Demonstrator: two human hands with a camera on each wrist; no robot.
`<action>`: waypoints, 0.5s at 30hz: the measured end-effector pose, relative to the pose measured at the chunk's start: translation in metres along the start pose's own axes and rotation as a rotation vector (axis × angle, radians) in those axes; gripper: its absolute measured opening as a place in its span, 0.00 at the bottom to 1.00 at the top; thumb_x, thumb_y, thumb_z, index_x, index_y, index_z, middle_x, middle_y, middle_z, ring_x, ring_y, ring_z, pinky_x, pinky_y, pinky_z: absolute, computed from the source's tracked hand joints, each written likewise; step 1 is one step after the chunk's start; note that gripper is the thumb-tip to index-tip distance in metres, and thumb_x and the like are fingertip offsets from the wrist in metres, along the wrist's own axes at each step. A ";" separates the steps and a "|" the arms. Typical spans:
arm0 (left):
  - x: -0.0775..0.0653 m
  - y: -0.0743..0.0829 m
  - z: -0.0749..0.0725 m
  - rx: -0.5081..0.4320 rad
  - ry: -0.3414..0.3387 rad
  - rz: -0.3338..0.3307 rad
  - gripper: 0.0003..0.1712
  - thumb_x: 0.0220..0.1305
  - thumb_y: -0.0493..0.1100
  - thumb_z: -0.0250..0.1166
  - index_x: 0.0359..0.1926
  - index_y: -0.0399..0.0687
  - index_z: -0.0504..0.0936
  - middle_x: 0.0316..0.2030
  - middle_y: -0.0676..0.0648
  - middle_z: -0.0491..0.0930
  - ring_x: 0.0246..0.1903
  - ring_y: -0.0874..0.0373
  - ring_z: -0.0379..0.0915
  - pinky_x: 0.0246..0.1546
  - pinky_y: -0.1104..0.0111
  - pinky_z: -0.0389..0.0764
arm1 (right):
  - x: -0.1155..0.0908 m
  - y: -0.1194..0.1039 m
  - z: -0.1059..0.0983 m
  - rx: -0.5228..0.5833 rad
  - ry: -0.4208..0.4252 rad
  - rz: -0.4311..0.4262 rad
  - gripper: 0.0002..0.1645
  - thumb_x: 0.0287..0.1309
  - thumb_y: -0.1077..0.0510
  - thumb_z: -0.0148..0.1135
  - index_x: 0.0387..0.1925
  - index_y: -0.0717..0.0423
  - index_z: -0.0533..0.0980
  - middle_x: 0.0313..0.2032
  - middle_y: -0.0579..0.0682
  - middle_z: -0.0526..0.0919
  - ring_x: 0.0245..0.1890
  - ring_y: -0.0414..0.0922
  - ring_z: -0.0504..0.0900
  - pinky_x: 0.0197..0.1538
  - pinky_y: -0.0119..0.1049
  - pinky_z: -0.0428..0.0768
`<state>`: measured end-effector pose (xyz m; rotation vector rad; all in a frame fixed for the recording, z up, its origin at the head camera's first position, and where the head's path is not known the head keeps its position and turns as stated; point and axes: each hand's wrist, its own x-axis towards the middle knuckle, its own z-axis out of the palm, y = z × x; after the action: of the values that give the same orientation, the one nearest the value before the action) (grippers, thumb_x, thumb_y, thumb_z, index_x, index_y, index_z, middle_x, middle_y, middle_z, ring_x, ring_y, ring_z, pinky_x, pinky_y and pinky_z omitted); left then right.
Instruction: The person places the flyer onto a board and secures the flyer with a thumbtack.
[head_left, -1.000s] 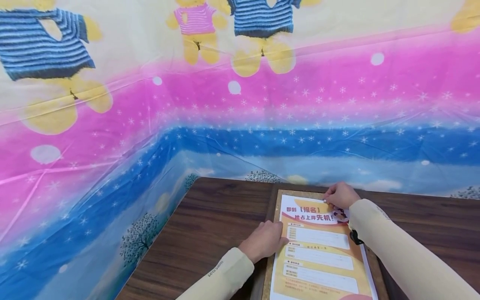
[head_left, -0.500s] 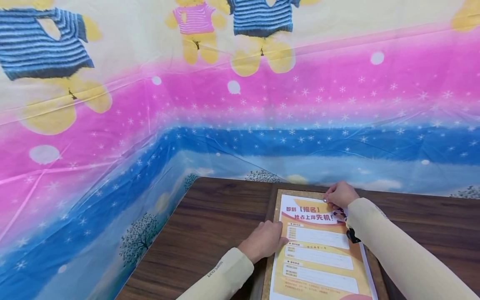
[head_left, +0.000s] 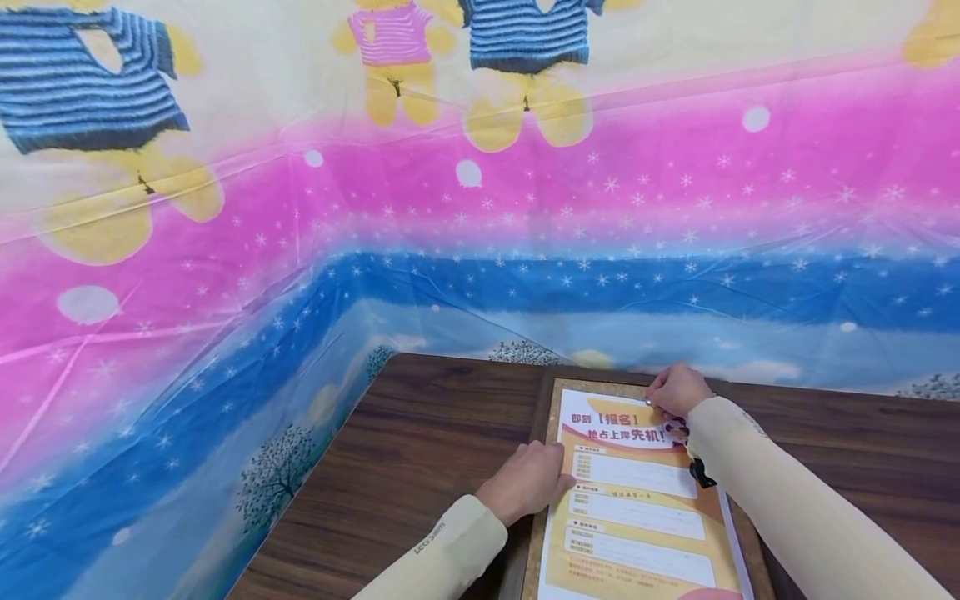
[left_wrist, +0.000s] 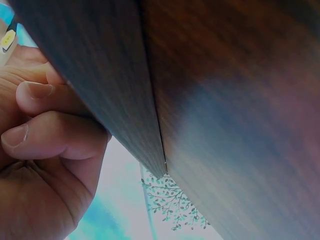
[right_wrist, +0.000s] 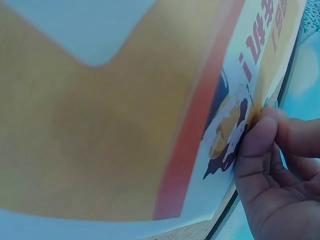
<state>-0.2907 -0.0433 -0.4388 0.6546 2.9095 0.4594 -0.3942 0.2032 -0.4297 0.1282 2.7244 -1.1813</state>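
A yellow and white printed poster [head_left: 637, 469] lies on a cork board [head_left: 600, 387] with a dark wooden frame. My left hand [head_left: 525, 481] holds the board's left side, its thumb reaching the poster's edge. In the left wrist view, the curled fingers [left_wrist: 55, 137] are against a dark wooden edge. At the poster's top edge, right of the red heading, my right hand [head_left: 678, 390] pinches a small shiny pushpin [head_left: 648, 402] between thumb and finger. The right wrist view shows these fingertips [right_wrist: 262, 132] at the paper, largely covering the pin; its point is hidden.
The board lies on a dark wood-grain table [head_left: 420, 433], close to its back edge. Behind and to the left hangs a printed cloth [head_left: 465, 233] with bears, snowflakes and trees. A dark band [head_left: 702, 473] shows at the right wrist.
The right hand and forearm have shifted slightly to the left, with the fingertips staying at the poster's top edge. My left hand keeps its place on the board.
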 end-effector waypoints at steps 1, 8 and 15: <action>0.000 0.000 0.000 -0.003 0.000 -0.001 0.14 0.57 0.50 0.57 0.39 0.46 0.74 0.18 0.56 0.69 0.13 0.65 0.65 0.10 0.72 0.65 | 0.000 -0.001 0.000 -0.005 0.004 0.006 0.08 0.53 0.60 0.55 0.31 0.63 0.75 0.22 0.55 0.75 0.21 0.48 0.73 0.25 0.38 0.71; 0.000 0.001 0.000 -0.025 -0.005 -0.014 0.14 0.57 0.50 0.57 0.39 0.47 0.74 0.18 0.56 0.69 0.13 0.65 0.65 0.10 0.72 0.65 | -0.002 -0.006 0.001 -0.080 0.043 0.002 0.10 0.55 0.60 0.53 0.29 0.64 0.75 0.19 0.54 0.75 0.19 0.47 0.73 0.23 0.37 0.70; 0.000 0.001 -0.001 -0.004 -0.005 -0.011 0.13 0.57 0.50 0.57 0.37 0.47 0.74 0.17 0.56 0.69 0.13 0.64 0.65 0.10 0.72 0.65 | -0.006 -0.011 0.004 -0.115 0.083 -0.021 0.08 0.52 0.61 0.54 0.29 0.63 0.75 0.23 0.54 0.74 0.23 0.48 0.72 0.23 0.36 0.68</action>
<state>-0.2904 -0.0428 -0.4377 0.6373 2.9047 0.4619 -0.3890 0.1925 -0.4233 0.1374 2.8643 -1.0428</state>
